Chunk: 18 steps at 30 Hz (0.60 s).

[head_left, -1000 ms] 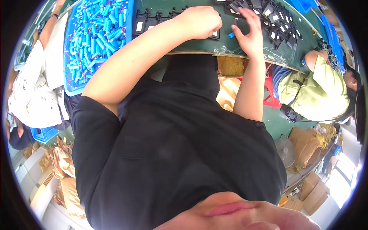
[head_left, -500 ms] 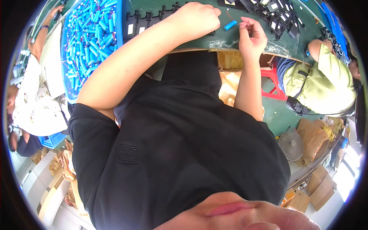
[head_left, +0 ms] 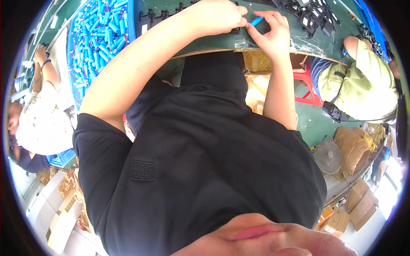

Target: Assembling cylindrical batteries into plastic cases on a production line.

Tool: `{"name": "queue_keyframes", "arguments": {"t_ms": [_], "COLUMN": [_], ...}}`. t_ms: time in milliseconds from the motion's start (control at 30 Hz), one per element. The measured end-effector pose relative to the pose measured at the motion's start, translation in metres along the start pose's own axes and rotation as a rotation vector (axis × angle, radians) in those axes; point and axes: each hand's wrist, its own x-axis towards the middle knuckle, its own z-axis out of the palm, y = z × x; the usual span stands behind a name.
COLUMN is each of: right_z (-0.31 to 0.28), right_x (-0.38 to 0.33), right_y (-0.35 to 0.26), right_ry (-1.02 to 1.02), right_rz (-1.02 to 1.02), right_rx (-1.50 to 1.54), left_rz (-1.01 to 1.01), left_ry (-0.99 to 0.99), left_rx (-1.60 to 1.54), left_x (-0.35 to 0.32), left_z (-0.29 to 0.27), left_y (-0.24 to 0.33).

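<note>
A small blue battery cell [head_left: 256,21] with a thin red wire lies between the thumb and fingers of my right hand [head_left: 275,37], close over the table. My left hand [head_left: 220,18] is right beside it, fingers curled and fingertips almost meeting my right thumb. Whatever those left fingers may pinch is hidden. Behind and to the left of my left hand stands a row of black plastic housings [head_left: 159,17], partly covered by my forearm.
A blue bin [head_left: 132,25] full of wired blue cells [head_left: 100,40] sits at the left. More black housings [head_left: 314,17] are heaped at the right. Clear plastic film [head_left: 305,48] lies along the table's front edge. Co-workers sit on both sides, one near a red stool [head_left: 308,87].
My right hand has moved left and its fingers have closed on the cell, which lay loose on the table before. My left hand has shifted slightly and stays curled.
</note>
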Motion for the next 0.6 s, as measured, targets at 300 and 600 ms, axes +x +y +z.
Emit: {"name": "queue_keyframes", "arguments": {"t_ms": [300,600], "right_z": [0.004,0.008], "right_x": [-0.003,0.004], "right_y": [0.012,-0.008], "right_ry": [0.027,-0.196], "right_rz": [0.179,0.165], "right_rx": [0.341,0.471], "left_rz": [-0.244,-0.502], "left_ry": [0.124,-0.273], "left_rx": [-0.681,-0.730], "left_x": [0.004,-0.028], "left_z": [0.038,-0.055], "left_y": [-0.037,0.044]}}
